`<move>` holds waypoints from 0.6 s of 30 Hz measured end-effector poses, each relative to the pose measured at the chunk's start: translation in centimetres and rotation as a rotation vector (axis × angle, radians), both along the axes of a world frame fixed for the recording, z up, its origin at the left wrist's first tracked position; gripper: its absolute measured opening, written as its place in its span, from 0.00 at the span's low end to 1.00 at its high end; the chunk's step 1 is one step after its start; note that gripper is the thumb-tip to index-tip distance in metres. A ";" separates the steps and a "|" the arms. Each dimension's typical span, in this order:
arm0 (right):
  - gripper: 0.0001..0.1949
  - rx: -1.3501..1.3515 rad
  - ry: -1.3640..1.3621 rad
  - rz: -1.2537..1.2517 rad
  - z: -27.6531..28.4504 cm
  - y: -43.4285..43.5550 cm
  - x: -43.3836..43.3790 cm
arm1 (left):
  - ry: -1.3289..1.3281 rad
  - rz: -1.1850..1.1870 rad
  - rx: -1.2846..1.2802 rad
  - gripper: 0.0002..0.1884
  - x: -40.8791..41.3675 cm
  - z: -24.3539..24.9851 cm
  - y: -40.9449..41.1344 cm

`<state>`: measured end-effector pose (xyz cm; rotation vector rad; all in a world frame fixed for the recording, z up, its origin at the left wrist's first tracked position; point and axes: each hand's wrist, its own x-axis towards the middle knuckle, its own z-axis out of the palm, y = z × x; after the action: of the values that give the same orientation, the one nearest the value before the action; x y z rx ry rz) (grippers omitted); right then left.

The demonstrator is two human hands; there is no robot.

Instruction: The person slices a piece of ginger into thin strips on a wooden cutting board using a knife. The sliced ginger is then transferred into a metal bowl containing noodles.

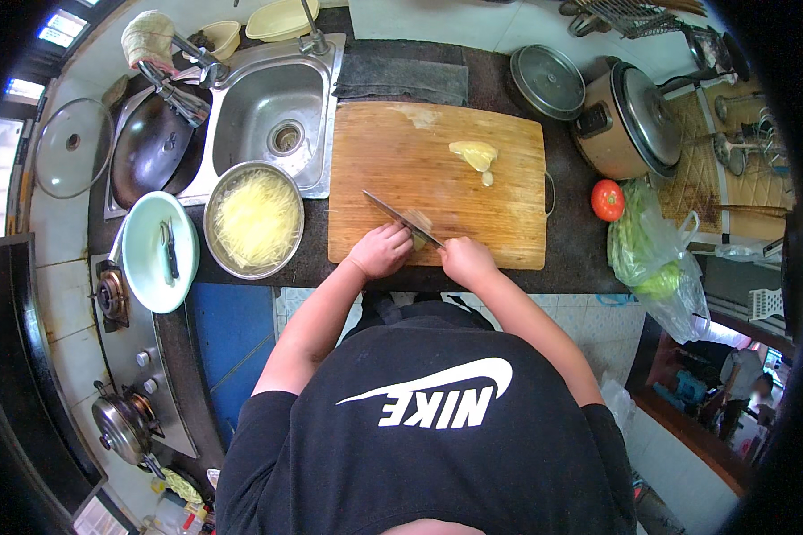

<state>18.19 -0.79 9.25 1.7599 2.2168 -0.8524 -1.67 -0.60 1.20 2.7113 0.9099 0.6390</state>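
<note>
My right hand (467, 262) grips a kitchen knife (391, 211) by its handle, low on the wooden cutting board (388, 147). The blade slants up and left, past the fingertips of my left hand (380, 253). Those curled fingers press a small pale-yellow piece of food (417, 243), perhaps ginger, against the board. Thin pale slices (417, 218) lie on the blade's far side, slightly blurred. Farther up and right on the board rest a larger yellow peeled piece (475, 155) and a small whitish piece (487, 178), likely a garlic clove.
Left of the board, a steel bowl (298, 231) holds pale shreds; a mint basin (148, 267) contains a peeler. Behind them is a steel sink (254, 100). On the right are a tomato (607, 200), bagged greens (649, 247) and a rice cooker (605, 130). A person (739, 378) shows through an opening.
</note>
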 end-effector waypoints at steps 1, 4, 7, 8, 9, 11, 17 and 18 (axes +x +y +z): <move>0.15 -0.002 -0.003 -0.004 -0.1 0.2 -0.2 | 0.004 0.008 -0.023 0.11 0.0 0.0 0.0; 0.16 0.021 0.014 -0.015 -0.6 0.5 -0.3 | -0.042 0.035 0.002 0.10 0.2 0.2 0.1; 0.16 0.050 0.052 -0.006 -1.1 0.6 -0.1 | -0.021 0.029 -0.004 0.10 0.0 -0.2 0.0; 0.16 0.031 0.035 0.007 -0.9 0.6 0.1 | -0.026 0.029 0.010 0.10 0.1 -0.4 0.1; 0.16 0.009 0.018 0.019 -0.7 0.5 0.3 | -0.031 0.028 0.021 0.10 0.1 -0.5 0.1; 0.16 -0.003 0.004 0.014 -0.4 0.0 0.5 | -0.024 0.027 0.030 0.09 -0.1 -0.7 0.0; 0.16 -0.022 -0.005 -0.016 0.1 -0.2 0.3 | -0.024 0.029 0.039 0.08 0.0 0.0 0.0; 0.16 -0.020 -0.001 -0.029 0.1 -0.1 0.1 | -0.013 0.033 0.012 0.08 0.0 -0.1 -0.1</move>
<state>18.30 -0.91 9.36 1.7878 2.1792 -0.8763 -1.67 -0.68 1.11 2.7049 0.9527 0.6701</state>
